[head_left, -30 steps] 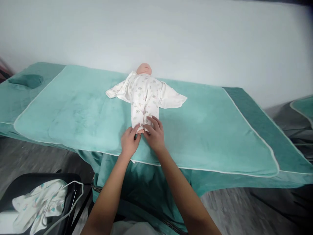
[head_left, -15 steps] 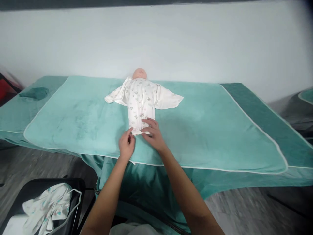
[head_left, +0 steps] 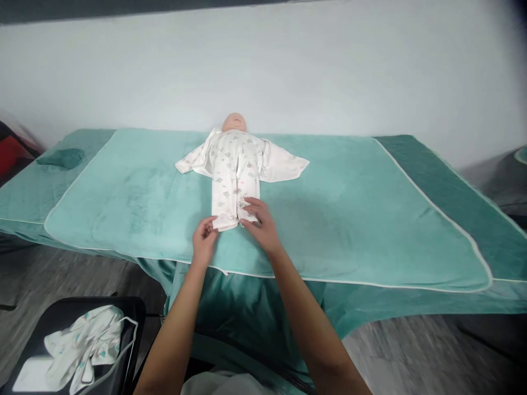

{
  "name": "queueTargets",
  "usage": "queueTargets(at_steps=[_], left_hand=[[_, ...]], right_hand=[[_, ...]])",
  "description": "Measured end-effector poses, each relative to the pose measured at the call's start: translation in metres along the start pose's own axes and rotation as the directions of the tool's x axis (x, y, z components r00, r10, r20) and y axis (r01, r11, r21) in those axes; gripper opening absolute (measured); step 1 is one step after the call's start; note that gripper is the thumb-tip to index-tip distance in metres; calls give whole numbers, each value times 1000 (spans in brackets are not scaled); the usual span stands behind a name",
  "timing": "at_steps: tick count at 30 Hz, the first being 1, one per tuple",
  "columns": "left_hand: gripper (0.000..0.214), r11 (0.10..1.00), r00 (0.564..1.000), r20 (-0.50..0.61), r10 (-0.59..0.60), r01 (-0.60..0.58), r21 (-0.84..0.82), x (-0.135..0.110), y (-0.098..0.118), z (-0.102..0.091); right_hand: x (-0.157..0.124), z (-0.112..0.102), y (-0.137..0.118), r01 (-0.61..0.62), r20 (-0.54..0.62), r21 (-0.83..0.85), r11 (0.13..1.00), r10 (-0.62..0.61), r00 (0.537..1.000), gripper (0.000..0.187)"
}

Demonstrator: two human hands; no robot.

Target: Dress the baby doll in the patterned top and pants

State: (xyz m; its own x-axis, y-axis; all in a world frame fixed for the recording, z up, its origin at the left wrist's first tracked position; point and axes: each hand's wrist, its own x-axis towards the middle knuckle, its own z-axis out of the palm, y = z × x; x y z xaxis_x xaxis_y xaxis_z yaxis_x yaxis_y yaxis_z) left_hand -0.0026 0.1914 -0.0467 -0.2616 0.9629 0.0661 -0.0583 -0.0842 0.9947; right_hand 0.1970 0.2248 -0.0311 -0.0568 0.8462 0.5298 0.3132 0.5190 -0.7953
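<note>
A baby doll (head_left: 234,122) lies on its back on the bed, its head toward the wall. White baby clothes (head_left: 225,184) with small printed figures cover its body, the sleeves spread out to both sides. At the near end, my left hand (head_left: 205,238) pinches the outer corner of the left leg cuff. My right hand (head_left: 261,226) is over the right leg part, its thumb and a finger at the inner edge of the cuffs and its other fingers resting on the cloth. The exact grip of the right fingertips is partly hidden.
A light green cover (head_left: 349,219) with white piping lies over the darker green bed (head_left: 453,208). To the lower left, a black chair (head_left: 61,307) holds crumpled printed baby clothes (head_left: 88,340), a white hanger (head_left: 132,340) and a white flat item (head_left: 33,374). A white wall (head_left: 288,66) stands behind the bed.
My left hand has moved a little left and toward me, drawing the left leg cuff wider and flatter. My right hand stays in nearly the same place.
</note>
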Motion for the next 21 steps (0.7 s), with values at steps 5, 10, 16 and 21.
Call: queueTargets(at_steps=[5,10,16,21], left_hand=[[33,934,998,38,-58,68,-350,2,4,-13],[18,942,997,52,-62,75,-327,1,2,-13],[12,972,997,48,-58,68,-227,1,-7,-13],[14,946,998,70,1,22,-322,1,-8,-12]], right_hand=[[-4,2,-1,-121,-69,69,990,126,990,25],[-10,5,-6,-79,-183,4,997,78,980,17],[-37,5,-11,-111,-251,-74,991,90,964,6],[-49,5,-7,-126,-273,-45,991,109,956,7]])
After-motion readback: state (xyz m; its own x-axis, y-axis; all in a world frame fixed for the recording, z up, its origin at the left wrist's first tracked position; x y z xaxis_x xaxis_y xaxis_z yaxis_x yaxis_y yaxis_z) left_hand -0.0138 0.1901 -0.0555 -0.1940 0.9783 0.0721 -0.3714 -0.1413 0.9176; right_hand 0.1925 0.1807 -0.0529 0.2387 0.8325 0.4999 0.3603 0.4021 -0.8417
